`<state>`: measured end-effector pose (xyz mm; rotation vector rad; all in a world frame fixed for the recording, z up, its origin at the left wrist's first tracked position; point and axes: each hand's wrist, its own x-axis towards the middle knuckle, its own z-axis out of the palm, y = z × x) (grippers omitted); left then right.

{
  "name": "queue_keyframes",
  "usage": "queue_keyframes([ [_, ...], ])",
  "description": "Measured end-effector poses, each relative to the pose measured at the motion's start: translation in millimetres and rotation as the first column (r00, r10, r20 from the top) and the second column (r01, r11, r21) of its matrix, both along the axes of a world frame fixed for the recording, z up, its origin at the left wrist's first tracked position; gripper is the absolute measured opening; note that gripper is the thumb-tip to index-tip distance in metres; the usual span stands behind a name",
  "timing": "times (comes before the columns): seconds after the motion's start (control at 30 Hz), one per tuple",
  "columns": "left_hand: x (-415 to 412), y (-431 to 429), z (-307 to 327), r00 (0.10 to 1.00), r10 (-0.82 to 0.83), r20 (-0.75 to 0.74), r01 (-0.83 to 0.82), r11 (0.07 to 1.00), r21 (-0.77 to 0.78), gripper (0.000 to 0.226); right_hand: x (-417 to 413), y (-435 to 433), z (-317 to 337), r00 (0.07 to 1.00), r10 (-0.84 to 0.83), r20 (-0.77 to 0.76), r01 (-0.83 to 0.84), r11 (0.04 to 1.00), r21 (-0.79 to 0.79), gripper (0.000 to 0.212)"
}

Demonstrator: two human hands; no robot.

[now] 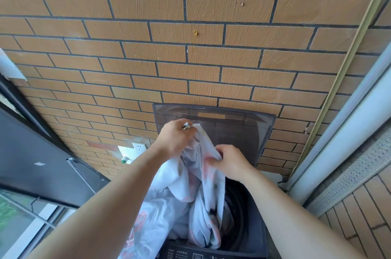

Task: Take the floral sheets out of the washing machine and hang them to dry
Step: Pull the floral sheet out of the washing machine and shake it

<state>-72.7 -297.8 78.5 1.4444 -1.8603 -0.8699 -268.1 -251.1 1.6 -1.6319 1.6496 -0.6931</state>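
A white floral sheet (186,191) with pink print rises out of the dark top-loading washing machine (243,231) at the bottom centre. Its lower part still trails into the drum and part of it drapes over the machine's left side. My left hand (175,138) is shut on the top end of the sheet, lifted in front of the raised tinted lid (243,127). Lower and to the right, my right hand (228,163) pinches a fold of the same sheet above the drum opening.
A brick wall (190,57) stands right behind the machine. A dark cabinet or door panel (42,163) is at the left, with a wall socket (138,147) beside it. A window frame and pale pillar (349,142) close the right side.
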Motion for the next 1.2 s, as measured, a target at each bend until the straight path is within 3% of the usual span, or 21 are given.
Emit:
queue_keyframes([
  [0.07,-2.6,2.0,4.6,0.998,-0.002,-0.066,0.001,1.000,-0.019,0.017,-1.9,2.7,-14.8,0.991,0.051,-0.123,-0.033,0.989,0.143,0.027],
  [0.13,-2.2,1.7,5.5,1.000,0.018,-0.012,-0.020,0.992,-0.126,0.016,-3.1,1.9,-21.0,0.987,0.046,-0.155,-0.012,0.977,0.214,0.040],
  [0.2,1.1,-1.0,3.7,0.997,0.077,0.024,-0.071,0.981,-0.182,0.015,-2.5,-0.9,-12.2,0.986,-0.030,-0.164,0.053,0.989,0.141,0.041],
  [0.3,4.7,-0.5,1.5,0.992,0.087,-0.093,-0.094,0.993,-0.073,0.031,4.5,-8.5,18.0,0.977,-0.215,0.010,0.215,0.972,-0.099,0.033],
  [0.37,5.8,1.7,0.9,0.988,0.016,-0.151,-0.019,1.000,-0.018,0.039,9.3,-14.4,37.8,0.966,-0.235,0.107,0.253,0.943,-0.217,0.034],
  [0.43,6.0,4.4,1.0,0.977,-0.093,-0.191,0.108,0.992,0.070,0.044,12.7,-16.4,48.6,0.982,-0.169,0.090,0.187,0.949,-0.254,0.031],
  [0.53,3.1,6.1,-1.8,0.975,-0.221,0.000,0.220,0.968,0.125,0.036,13.0,-14.2,43.5,0.988,-0.131,0.085,0.147,0.962,-0.229,0.027],
  [0.6,0.5,5.5,-4.3,0.987,-0.151,0.056,0.148,0.987,0.063,0.018,10.6,-10.4,32.9,0.982,-0.139,0.125,0.163,0.964,-0.211,0.027],
  [0.67,-0.2,2.6,-4.6,0.996,-0.052,-0.068,0.056,0.996,0.068,0.015,7.0,-4.4,21.1,0.983,-0.109,0.146,0.131,0.980,-0.152,0.029],
  [0.73,-0.8,1.5,0.7,0.985,0.002,-0.173,0.010,0.998,0.069,0.023,3.8,2.0,7.8,0.998,-0.038,0.043,0.041,0.997,-0.062,0.021],
  [0.8,-1.9,2.3,5.5,0.981,0.035,-0.189,-0.030,0.999,0.027,0.040,0.0,7.1,-5.6,0.996,0.026,-0.081,-0.021,0.997,0.069,0.023],
  [0.9,-2.8,2.4,4.7,0.996,0.034,-0.082,-0.038,0.998,-0.043,0.032,-3.0,8.9,-6.7,0.997,0.010,-0.076,0.003,0.985,0.172,0.044],
  [0.97,-1.6,1.7,1.9,0.998,0.029,-0.049,-0.033,0.995,-0.089,0.018,-0.2,5.4,5.8,0.996,-0.081,-0.029,0.083,0.993,0.086,0.047],
  [1.07,2.4,0.2,-1.7,0.998,-0.050,-0.029,0.048,0.996,-0.069,0.030,8.8,-0.6,25.3,0.988,-0.145,0.057,0.150,0.984,-0.100,0.044],
  [1.2,5.3,2.8,3.0,0.943,-0.204,0.264,0.204,0.979,0.027,0.044,17.0,-0.7,25.5,0.992,-0.114,0.050,0.120,0.985,-0.125,0.039],
])
